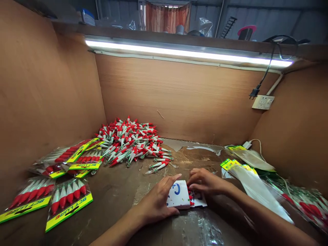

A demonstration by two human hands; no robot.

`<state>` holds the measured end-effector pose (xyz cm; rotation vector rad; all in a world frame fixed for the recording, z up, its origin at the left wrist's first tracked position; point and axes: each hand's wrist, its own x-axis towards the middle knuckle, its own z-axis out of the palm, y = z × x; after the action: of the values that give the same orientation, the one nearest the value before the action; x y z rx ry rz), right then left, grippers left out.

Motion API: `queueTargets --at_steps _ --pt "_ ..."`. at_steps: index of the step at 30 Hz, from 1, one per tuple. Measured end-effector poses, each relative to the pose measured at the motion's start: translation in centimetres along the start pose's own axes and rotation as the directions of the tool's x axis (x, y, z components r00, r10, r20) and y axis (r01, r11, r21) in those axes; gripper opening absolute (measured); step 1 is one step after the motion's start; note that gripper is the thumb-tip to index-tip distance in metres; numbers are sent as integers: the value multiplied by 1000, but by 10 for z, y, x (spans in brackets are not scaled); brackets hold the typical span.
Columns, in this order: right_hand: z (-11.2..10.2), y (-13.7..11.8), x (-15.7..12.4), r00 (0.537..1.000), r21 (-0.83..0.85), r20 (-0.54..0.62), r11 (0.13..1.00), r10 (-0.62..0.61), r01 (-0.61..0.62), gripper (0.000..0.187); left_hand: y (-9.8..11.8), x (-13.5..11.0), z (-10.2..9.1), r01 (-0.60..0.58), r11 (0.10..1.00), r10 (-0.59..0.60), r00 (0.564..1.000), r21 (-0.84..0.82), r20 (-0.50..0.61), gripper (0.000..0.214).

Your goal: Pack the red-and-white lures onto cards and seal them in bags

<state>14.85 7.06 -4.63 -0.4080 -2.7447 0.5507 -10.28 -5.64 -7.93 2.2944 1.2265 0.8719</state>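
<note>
My left hand (156, 201) rests on the worn table (112, 198) and holds the left side of a small white block with a blue mark (179, 194), thumb under, fingers along its top edge. My right hand (203, 181) presses curled fingers onto the block's right side, where a few red-and-white lures (191, 196) lie on a white card. Both hands sit at the table's near middle.
A big heap of red-and-white lures (133, 141) lies at the back left. Packed lure bags with yellow labels (68, 201) line the left side. Empty clear bags (256, 184) and more lures (307, 205) lie at the right. Wooden walls enclose the booth; a socket (263, 101) hangs at right.
</note>
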Motion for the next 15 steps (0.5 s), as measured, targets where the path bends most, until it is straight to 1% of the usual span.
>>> queueTargets --at_steps 1,3,4,5,7,9,11,12,14,15 --pt "-6 3 7 1000 33 -11 999 27 -27 25 -1 0 -1 -3 1000 3 1000 -2 10 115" --pt "-13 9 27 989 49 -115 995 91 -86 27 1 -1 -3 -1 1000 2 999 -8 52 109" --pt "-12 11 40 981 29 -165 995 98 -95 24 2 0 -4 6 1000 -5 997 -11 75 105" --pt "-8 13 54 979 -6 -187 997 80 -82 19 3 0 -5 14 1000 -12 995 -12 95 101" --pt "6 15 84 990 -120 -143 993 1 -18 19 6 1 -7 20 1000 -20 993 -7 113 98" --pt "24 17 113 996 -199 -59 979 -64 52 20 6 2 -7 16 1000 -16 994 3 111 98" --pt "39 19 134 996 -177 -24 981 -87 82 16 6 3 -7 13 1000 -14 994 11 108 99" --pt "44 21 141 996 -143 -30 986 -86 81 13 7 3 -7 12 1000 -13 994 14 107 99" --pt "46 25 149 995 -68 -74 996 -66 61 8 7 3 -8 7 1000 -9 994 17 109 98" --pt "43 28 149 993 -32 -104 998 -49 46 5 8 2 -8 1 1000 -3 994 16 108 99"
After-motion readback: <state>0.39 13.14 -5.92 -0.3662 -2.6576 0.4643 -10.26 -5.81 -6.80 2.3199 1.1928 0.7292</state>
